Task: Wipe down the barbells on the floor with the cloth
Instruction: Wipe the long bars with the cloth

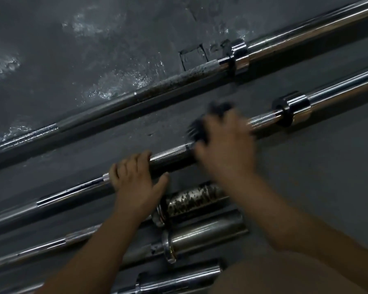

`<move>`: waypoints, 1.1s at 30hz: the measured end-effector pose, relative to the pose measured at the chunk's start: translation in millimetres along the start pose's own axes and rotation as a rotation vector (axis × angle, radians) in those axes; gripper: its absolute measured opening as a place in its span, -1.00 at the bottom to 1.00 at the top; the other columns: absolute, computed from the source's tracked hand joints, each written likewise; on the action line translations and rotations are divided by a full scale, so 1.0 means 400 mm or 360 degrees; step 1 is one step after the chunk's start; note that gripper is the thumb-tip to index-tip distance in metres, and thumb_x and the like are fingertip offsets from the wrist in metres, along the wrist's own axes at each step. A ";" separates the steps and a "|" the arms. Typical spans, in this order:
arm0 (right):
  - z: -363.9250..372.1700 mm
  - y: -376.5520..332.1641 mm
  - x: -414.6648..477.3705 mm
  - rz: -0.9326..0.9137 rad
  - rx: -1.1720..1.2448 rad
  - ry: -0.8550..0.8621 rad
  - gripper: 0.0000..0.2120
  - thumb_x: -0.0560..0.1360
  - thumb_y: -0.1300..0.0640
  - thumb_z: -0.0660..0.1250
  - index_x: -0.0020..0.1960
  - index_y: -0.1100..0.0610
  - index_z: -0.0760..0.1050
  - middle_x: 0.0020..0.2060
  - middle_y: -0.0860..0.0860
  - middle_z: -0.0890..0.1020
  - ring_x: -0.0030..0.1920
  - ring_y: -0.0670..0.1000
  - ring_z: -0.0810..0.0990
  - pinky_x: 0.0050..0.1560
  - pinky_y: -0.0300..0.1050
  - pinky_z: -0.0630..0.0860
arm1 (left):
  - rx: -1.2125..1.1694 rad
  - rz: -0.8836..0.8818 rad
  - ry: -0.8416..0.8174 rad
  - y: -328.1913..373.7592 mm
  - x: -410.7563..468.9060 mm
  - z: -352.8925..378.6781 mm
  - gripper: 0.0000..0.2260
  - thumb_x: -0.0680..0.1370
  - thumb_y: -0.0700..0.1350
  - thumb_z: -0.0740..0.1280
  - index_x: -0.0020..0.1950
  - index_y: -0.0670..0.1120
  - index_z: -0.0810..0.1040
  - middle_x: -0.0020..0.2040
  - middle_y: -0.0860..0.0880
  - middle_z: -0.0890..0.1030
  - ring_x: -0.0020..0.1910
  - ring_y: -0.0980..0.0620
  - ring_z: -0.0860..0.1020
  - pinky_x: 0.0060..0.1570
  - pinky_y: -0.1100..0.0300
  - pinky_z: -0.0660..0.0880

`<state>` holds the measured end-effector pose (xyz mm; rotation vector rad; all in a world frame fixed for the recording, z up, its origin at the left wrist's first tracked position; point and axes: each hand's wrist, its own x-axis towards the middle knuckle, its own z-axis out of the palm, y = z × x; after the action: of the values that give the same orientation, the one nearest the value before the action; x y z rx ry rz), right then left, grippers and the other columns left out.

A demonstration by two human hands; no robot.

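Mid-wipe: bar (170,154) lies on floor (306,187), L hand (134,179) fingers curled over shaft, R hand (225,143) (blurred) grips dark cloth (200,128) on it; next prob. needs sliding toward collar (291,111).

Chrome barbells (170,154) lie parallel on the floor (306,166); dark cloth (197,129) (blurred) covers one shaft.
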<state>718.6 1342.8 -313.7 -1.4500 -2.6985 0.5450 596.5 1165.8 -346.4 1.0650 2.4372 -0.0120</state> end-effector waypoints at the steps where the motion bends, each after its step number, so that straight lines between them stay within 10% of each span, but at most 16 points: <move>1: 0.025 -0.060 -0.036 -0.0285 0.0091 -0.0155 -0.50 0.41 -0.13 0.39 0.31 -0.03 0.43 0.22 0.15 0.40 0.19 0.23 0.42 0.05 0.07 0.50 | -0.0036 0.0022 0.0000 -0.005 0.001 -0.002 -0.39 0.42 0.29 0.07 0.38 0.01 0.35 0.22 -0.09 0.47 0.25 -0.13 0.37 0.33 -0.12 0.13; 5: 0.024 -0.082 -0.038 -0.0769 0.0260 -0.0478 -0.46 0.42 -0.08 0.40 0.37 -0.08 0.41 0.26 0.10 0.42 0.23 0.18 0.42 0.09 0.05 0.50 | 0.0079 0.0186 -0.0093 -0.149 0.031 -0.056 -0.39 0.41 0.27 0.08 0.35 -0.01 0.43 0.16 -0.12 0.53 0.12 -0.20 0.49 0.09 -0.08 0.35; 12: -0.035 0.142 0.080 0.0176 -0.0111 0.0077 -0.48 0.39 -0.11 0.23 0.30 0.07 0.47 0.22 0.30 0.42 0.24 0.35 0.41 0.21 0.19 0.43 | 0.0195 0.0048 0.0148 -0.207 0.018 -0.039 -0.47 0.31 0.27 0.18 0.17 0.04 0.50 0.05 -0.07 0.53 0.03 -0.17 0.46 0.02 -0.06 0.34; 20: 0.048 -0.089 0.023 -0.0597 0.0033 -0.0271 -0.45 0.43 -0.10 0.37 0.39 -0.04 0.40 0.23 0.12 0.43 0.23 0.18 0.40 0.12 0.05 0.47 | 0.0232 -0.0012 0.0123 -0.216 0.090 -0.057 -0.77 0.43 0.09 0.39 -0.03 0.00 0.51 -0.05 -0.10 0.61 -0.03 -0.18 0.56 -0.02 -0.01 0.39; 28: 0.006 0.177 0.093 0.0466 0.0126 0.0375 -0.45 0.39 -0.06 0.24 0.38 -0.03 0.42 0.34 0.22 0.36 0.34 0.28 0.33 0.35 0.19 0.36 | 0.0113 0.0326 -0.0033 -0.247 0.154 -0.117 -0.72 0.32 0.11 0.32 -0.02 0.05 0.48 -0.08 -0.12 0.63 -0.07 -0.20 0.57 -0.09 0.01 0.42; 33: 0.074 -0.064 0.088 -0.0433 0.0049 0.0174 -0.48 0.32 0.00 0.43 0.28 -0.01 0.53 0.16 0.17 0.49 0.14 0.27 0.48 0.04 0.15 0.51 | -0.0006 0.0265 0.0373 -0.221 0.149 -0.130 -0.63 0.31 -0.04 0.25 0.10 -0.06 0.48 0.00 -0.11 0.53 -0.02 -0.22 0.49 -0.03 -0.06 0.43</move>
<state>672.5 1349.9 -338.0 -1.0464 -2.7231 0.4723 478.2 1155.4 -341.7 1.3307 2.5414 0.1814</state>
